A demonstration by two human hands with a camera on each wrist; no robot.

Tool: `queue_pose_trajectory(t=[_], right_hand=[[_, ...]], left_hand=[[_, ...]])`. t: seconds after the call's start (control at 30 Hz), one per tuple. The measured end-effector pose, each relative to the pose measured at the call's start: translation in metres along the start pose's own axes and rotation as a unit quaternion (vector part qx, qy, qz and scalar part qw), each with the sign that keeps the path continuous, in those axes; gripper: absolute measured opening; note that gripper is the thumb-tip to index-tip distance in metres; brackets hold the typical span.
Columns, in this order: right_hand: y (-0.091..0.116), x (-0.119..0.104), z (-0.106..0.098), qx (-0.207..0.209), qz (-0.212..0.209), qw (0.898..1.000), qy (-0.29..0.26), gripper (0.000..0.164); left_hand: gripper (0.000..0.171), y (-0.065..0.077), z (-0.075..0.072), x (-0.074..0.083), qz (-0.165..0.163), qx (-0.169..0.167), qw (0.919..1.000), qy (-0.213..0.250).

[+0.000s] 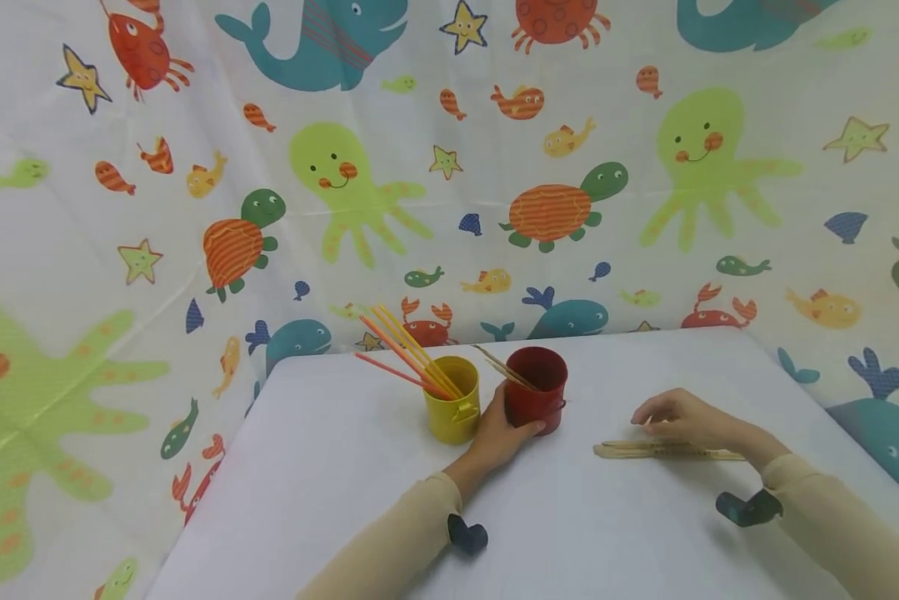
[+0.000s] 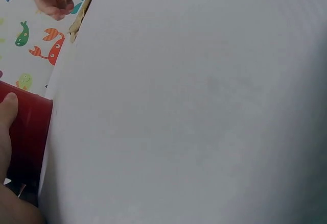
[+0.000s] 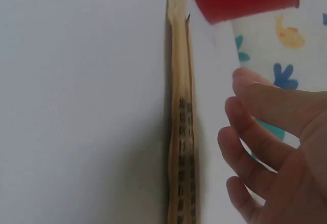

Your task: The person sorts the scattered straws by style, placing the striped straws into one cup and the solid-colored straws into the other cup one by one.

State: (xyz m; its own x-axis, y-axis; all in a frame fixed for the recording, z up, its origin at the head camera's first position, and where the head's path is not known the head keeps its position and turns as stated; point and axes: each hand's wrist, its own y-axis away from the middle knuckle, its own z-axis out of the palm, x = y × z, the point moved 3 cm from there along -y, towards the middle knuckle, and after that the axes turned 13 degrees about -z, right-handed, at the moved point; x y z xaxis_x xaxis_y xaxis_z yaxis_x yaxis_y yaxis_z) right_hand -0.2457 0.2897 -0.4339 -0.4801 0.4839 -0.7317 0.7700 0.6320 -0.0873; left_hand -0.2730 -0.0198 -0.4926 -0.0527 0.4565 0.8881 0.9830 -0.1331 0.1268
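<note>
Head view takes in a patterned cloth [image 1: 464, 183] as its largest thing, hung behind and along the sides, printed with octopuses, turtles, whales, crabs, fish and stars. Before it stands a table [image 1: 561, 508] with a plain white top. Two cream sleeves, the left sleeve [image 1: 389, 542] and the right sleeve [image 1: 846, 525], reach in over it from the near side.

The right hand [image 1: 692, 419] hovers just above the table on the right side; its fingers are loosely bent and slightly apart, and the right wrist view shows nothing between them. The left hand [image 1: 496, 433] is clamped round the red bucket [image 1: 533, 410], with the thumb across its near face and the other fingers at its left side. This bucket stands upright near the middle of the table's far half. Just left of it, apart from it, the yellow bucket [image 1: 447, 423] stands upright too, slightly smaller.

Flat wooden sticks [image 1: 659, 452] lie side by side on the tabletop beneath the right hand, well to the right of both buckets, with dark markings along them. Orange and yellow sticks [image 1: 406, 358] lean leftward out of the yellow bucket. A few thin, pale sticks [image 1: 507, 370] lean the same way from the red one. Smallest are the dark wrist pieces [image 1: 466, 535] at each cuff.
</note>
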Motion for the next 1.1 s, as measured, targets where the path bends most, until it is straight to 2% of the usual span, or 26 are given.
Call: queue_pose_trajectory(t=[0.13, 0.3, 0.4, 0.6, 0.83, 1.1], right_hand=[[0.009, 0.006, -0.002, -0.016, 0.014, 1.0, 0.006, 0.021], [0.024, 0.017, -0.003, -0.02, 0.081, 0.997, 0.0, 0.026], [0.031, 0.025, -0.003, -0.024, 0.101, 0.995, -0.003, 0.027], [0.032, 0.032, -0.006, -0.022, 0.11, 0.994, -0.008, 0.022], [0.026, 0.029, -0.006, -0.015, 0.145, 0.989, 0.003, 0.019], [0.023, 0.029, -0.005, -0.019, 0.143, 0.989, -0.012, 0.019]], left_hand=[[0.088, -0.001, 0.001, 0.001, 0.001, 0.0, 1.0, 0.0], [0.088, 0.003, 0.001, 0.002, -0.004, -0.005, 1.0, 0.002], [0.088, 0.004, 0.001, 0.001, -0.004, -0.006, 1.0, 0.0], [0.088, 0.001, 0.001, 0.003, 0.003, -0.002, 1.0, -0.002], [0.089, -0.002, 0.002, 0.003, 0.005, 0.0, 1.0, -0.002], [0.09, -0.003, 0.001, 0.0, 0.0, -0.001, 1.0, -0.002]])
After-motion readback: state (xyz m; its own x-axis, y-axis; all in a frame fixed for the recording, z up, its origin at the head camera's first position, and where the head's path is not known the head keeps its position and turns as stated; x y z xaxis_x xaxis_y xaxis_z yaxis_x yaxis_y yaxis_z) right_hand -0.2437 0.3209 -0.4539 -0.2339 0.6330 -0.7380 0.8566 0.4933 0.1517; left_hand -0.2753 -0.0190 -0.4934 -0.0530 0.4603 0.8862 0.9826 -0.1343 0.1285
